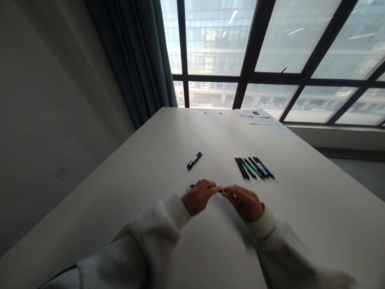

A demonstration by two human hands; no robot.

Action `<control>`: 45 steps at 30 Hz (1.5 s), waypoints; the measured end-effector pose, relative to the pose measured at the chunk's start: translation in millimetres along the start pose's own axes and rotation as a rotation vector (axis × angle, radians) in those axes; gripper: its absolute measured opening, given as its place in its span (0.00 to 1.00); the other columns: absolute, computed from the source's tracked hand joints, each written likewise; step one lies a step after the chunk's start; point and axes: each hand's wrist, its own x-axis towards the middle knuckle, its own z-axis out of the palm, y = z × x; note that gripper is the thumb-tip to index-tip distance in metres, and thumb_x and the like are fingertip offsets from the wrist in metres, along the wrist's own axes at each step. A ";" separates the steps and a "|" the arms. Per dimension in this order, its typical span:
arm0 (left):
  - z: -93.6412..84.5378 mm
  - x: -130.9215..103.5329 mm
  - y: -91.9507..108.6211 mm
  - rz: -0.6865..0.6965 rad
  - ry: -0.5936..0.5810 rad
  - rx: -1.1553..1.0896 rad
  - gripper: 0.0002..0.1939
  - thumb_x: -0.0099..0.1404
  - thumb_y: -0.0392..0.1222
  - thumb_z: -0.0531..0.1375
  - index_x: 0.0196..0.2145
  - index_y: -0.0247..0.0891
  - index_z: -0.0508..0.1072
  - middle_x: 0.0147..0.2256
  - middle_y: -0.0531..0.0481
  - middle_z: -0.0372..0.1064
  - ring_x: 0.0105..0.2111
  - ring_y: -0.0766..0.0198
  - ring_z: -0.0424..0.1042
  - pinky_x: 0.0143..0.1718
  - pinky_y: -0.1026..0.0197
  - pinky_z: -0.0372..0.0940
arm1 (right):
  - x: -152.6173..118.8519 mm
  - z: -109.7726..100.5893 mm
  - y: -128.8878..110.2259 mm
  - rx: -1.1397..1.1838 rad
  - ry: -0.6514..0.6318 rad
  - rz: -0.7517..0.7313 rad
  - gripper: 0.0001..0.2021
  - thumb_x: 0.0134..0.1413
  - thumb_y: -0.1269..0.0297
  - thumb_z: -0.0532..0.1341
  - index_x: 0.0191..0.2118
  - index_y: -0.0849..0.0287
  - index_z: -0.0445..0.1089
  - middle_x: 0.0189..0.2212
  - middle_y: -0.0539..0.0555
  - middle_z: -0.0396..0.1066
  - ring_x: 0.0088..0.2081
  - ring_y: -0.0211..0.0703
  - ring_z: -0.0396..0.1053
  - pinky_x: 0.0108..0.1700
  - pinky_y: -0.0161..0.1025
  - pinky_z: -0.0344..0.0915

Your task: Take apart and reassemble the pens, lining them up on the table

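Both hands meet over the middle of the white table (144,172), fingertips closed around a dark pen (221,191). My left hand (199,197) grips its left part, and a black end pokes out beyond those fingers. My right hand (244,202) pinches the pen from the other side, near a small yellow spot. Most of the pen is covered by fingers. Ahead of my left hand lie black pens (195,160) close together. Farther right, several pens (253,167) rest side by side in a slanted row, black, green and blue.
Paper sheets (258,118) lie at the far right corner of the table. Two small white pieces with dark centres (221,113) sit at the far edge. Behind stand a large window (216,40) and a dark curtain (135,52); a wall is on the left.
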 end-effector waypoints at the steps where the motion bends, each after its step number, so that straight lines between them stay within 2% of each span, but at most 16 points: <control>1: 0.0 0.0 0.0 0.001 -0.001 -0.002 0.14 0.69 0.30 0.50 0.50 0.36 0.67 0.39 0.44 0.68 0.39 0.62 0.67 0.42 0.57 0.67 | -0.2 -0.3 0.3 -0.011 -0.011 -0.002 0.06 0.60 0.67 0.60 0.43 0.56 0.72 0.33 0.54 0.77 0.32 0.41 0.74 0.35 0.37 0.72; 3: 0.0 0.0 0.0 -0.004 0.003 -0.009 0.14 0.70 0.30 0.50 0.50 0.35 0.68 0.39 0.44 0.68 0.39 0.62 0.67 0.42 0.57 0.67 | -0.3 -2.9 1.8 -0.043 -0.036 0.016 0.08 0.60 0.63 0.61 0.44 0.56 0.71 0.33 0.54 0.77 0.30 0.40 0.74 0.32 0.36 0.71; 6: 0.5 0.0 -0.4 -0.030 0.011 -0.016 0.14 0.70 0.31 0.49 0.50 0.35 0.68 0.38 0.44 0.68 0.38 0.62 0.67 0.41 0.57 0.67 | 0.0 -11.4 8.9 -0.137 -0.046 0.106 0.16 0.56 0.57 0.64 0.48 0.57 0.69 0.35 0.55 0.76 0.27 0.40 0.72 0.28 0.35 0.69; 8: 1.5 -0.4 -1.3 -0.048 0.011 -0.012 0.14 0.70 0.32 0.49 0.49 0.35 0.69 0.38 0.44 0.68 0.38 0.62 0.67 0.41 0.57 0.67 | -0.2 -17.1 17.7 -0.222 -0.041 0.170 0.19 0.54 0.56 0.64 0.49 0.59 0.69 0.37 0.57 0.74 0.27 0.40 0.71 0.29 0.37 0.69; 12: 3.6 -1.5 -3.5 -0.058 0.016 -0.013 0.14 0.70 0.31 0.49 0.49 0.34 0.69 0.39 0.43 0.68 0.38 0.62 0.66 0.42 0.57 0.67 | -4.2 -17.1 37.8 -0.316 -0.167 0.235 0.19 0.50 0.65 0.62 0.49 0.63 0.69 0.42 0.62 0.70 0.31 0.44 0.70 0.35 0.41 0.70; 15: 4.1 -1.8 -4.4 -0.060 0.012 -0.014 0.14 0.70 0.30 0.49 0.49 0.34 0.69 0.39 0.43 0.68 0.39 0.62 0.66 0.42 0.57 0.66 | -8.7 -8.8 48.4 -0.349 -0.219 0.279 0.19 0.47 0.71 0.60 0.48 0.66 0.71 0.40 0.64 0.69 0.37 0.50 0.71 0.40 0.44 0.70; 18: 4.0 -1.8 -4.3 -0.061 0.002 -0.006 0.14 0.70 0.30 0.49 0.49 0.34 0.69 0.39 0.43 0.68 0.39 0.62 0.66 0.42 0.57 0.66 | -10.5 -3.1 53.9 -0.336 -0.221 0.304 0.13 0.50 0.73 0.56 0.41 0.65 0.74 0.34 0.62 0.71 0.33 0.48 0.70 0.40 0.45 0.69; 20: 4.1 -1.8 -4.1 -0.067 -0.002 -0.004 0.14 0.69 0.30 0.49 0.49 0.34 0.69 0.39 0.44 0.68 0.39 0.62 0.66 0.42 0.57 0.66 | -9.6 -2.3 54.2 -0.282 -0.210 0.332 0.11 0.51 0.74 0.55 0.35 0.63 0.75 0.31 0.59 0.72 0.28 0.44 0.69 0.36 0.44 0.69; 22: 4.4 -1.8 -4.3 -0.083 0.004 0.001 0.13 0.69 0.30 0.50 0.49 0.33 0.69 0.39 0.44 0.68 0.39 0.62 0.65 0.42 0.57 0.66 | -7.6 -2.8 51.1 -0.151 -0.171 0.389 0.08 0.52 0.71 0.57 0.33 0.62 0.75 0.28 0.57 0.72 0.26 0.43 0.68 0.33 0.43 0.69; 26: 4.6 -1.4 -4.8 -0.106 0.033 0.031 0.13 0.69 0.30 0.50 0.49 0.34 0.68 0.39 0.44 0.67 0.39 0.61 0.65 0.42 0.57 0.66 | -2.9 -2.8 38.1 0.345 -0.069 0.545 0.10 0.53 0.59 0.63 0.38 0.60 0.74 0.26 0.54 0.72 0.24 0.40 0.68 0.26 0.39 0.70; 29: 4.3 -1.1 -4.8 -0.107 0.032 0.054 0.14 0.70 0.31 0.49 0.50 0.34 0.68 0.39 0.44 0.68 0.39 0.61 0.65 0.42 0.56 0.66 | -0.8 -1.4 28.1 0.551 -0.010 0.581 0.12 0.50 0.59 0.66 0.38 0.60 0.74 0.27 0.53 0.73 0.24 0.38 0.69 0.25 0.38 0.71; 35: 4.9 -2.8 -5.5 -0.069 -0.015 0.066 0.16 0.70 0.30 0.47 0.51 0.34 0.68 0.40 0.43 0.68 0.39 0.62 0.66 0.42 0.57 0.67 | 0.9 0.9 19.8 0.658 0.059 0.604 0.10 0.46 0.61 0.70 0.36 0.59 0.76 0.25 0.51 0.73 0.23 0.36 0.68 0.25 0.36 0.70; 45: 6.6 -4.4 -6.8 -0.049 -0.038 0.070 0.18 0.70 0.30 0.47 0.54 0.36 0.67 0.40 0.44 0.68 0.40 0.62 0.67 0.42 0.57 0.68 | -0.5 4.3 20.9 0.752 0.040 0.605 0.08 0.47 0.63 0.70 0.35 0.58 0.76 0.25 0.50 0.71 0.24 0.35 0.66 0.26 0.34 0.67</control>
